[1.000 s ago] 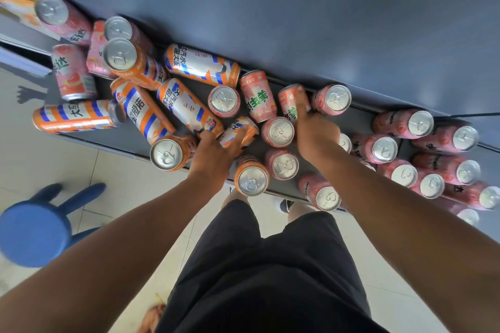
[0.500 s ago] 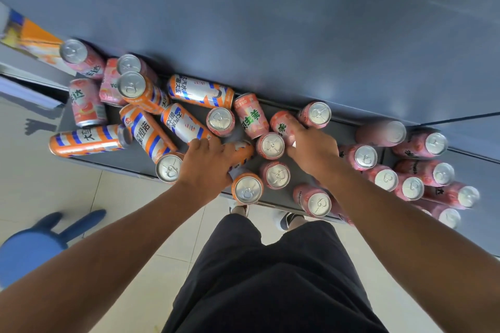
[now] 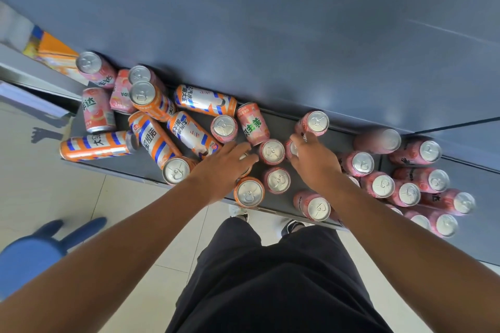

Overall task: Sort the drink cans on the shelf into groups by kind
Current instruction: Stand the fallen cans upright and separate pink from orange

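A dark grey shelf (image 3: 280,123) holds a jumble of cans. Orange, blue and white striped cans (image 3: 189,136) lie mostly on their sides at the left, and one orange can (image 3: 249,193) stands at the front edge. Pink cans (image 3: 382,185) stand packed together at the right, with a few more pink ones (image 3: 98,109) at the far left. My left hand (image 3: 224,167) lies over an orange can (image 3: 245,169), fingers curled round it; most of that can is hidden. My right hand (image 3: 313,163) grips a pink can (image 3: 291,148) beside an upright pink can (image 3: 273,151).
A blue-grey back panel (image 3: 297,35) rises right behind the shelf. A blue stool (image 3: 27,254) stands on the tiled floor at the lower left. My shoes (image 3: 239,215) are just under the shelf's front edge. An orange carton (image 3: 51,53) sits beyond the shelf's left end.
My right hand has drawn its pink can from the back of the shelf toward the front. My left hand has stayed on the orange can. The view has shifted slightly.
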Tool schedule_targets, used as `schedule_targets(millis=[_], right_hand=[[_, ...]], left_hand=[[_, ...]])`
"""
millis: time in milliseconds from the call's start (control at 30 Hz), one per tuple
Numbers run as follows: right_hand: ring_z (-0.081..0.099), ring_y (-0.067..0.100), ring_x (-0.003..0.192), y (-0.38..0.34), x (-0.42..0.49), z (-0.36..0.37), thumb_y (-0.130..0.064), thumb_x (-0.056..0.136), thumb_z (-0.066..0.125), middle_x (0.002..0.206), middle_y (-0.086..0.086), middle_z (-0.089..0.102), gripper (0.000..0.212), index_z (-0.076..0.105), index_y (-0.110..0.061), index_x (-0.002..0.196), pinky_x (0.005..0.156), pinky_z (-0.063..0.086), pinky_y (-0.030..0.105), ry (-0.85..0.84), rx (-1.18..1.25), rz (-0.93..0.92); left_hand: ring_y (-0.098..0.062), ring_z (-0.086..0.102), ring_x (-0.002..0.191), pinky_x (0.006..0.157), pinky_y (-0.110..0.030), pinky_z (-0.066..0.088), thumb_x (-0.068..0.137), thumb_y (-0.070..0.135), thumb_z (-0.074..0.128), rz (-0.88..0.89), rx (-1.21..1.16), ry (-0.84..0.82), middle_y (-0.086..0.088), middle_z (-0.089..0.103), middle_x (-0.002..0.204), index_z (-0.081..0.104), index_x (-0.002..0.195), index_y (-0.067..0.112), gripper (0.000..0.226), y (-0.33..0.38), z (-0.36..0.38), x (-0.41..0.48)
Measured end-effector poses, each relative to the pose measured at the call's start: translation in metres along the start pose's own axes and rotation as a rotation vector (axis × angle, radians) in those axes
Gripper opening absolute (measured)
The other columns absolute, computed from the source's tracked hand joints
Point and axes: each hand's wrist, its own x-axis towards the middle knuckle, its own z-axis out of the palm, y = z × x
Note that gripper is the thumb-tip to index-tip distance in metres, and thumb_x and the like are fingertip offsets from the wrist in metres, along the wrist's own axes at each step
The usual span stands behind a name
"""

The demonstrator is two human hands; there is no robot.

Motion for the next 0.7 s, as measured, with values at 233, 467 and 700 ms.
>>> schedule_targets(millis=[233,467,700], right_hand=[[0.054,0.034,0.119,-0.011,0.004,-0.007,-0.025,0.097,0.051,0.145,0.006,0.043,0.039,0.05,-0.017,0.136,0.081,0.048,0.041,0.075,0.09,0.005],[0.056,0.031,0.116,-0.042,0.02,-0.018,-0.024,0.095,0.054,0.129,0.006,0.055,0.039,0.054,-0.013,0.132,0.083,0.049,0.04,0.181,0.165,-0.106],[0.052,0.03,0.125,-0.07,0.053,-0.012,-0.027,0.094,0.056,0.139,0.009,0.053,0.048,0.048,-0.015,0.14,0.098,0.048,0.045,0.073,0.357,-0.02]], left_hand=[[-0.022,0.02,0.147,0.109,-0.042,0.039,0.088,0.012,0.061,-0.077,-0.244,-0.013,0.003,0.025,0.16,0.031,0.152,0.029,0.073,-0.01,-0.008,-0.02],[-0.036,0.054,0.116,0.091,-0.05,0.05,0.082,0.004,0.063,-0.169,-0.129,0.251,-0.013,0.061,0.125,0.058,0.13,0.01,0.049,-0.071,-0.018,-0.023],[-0.026,0.048,0.129,0.104,-0.04,0.041,0.087,0.023,0.066,-0.148,0.269,-0.157,-0.006,0.054,0.136,0.05,0.137,0.016,0.053,-0.117,-0.027,0.019]])
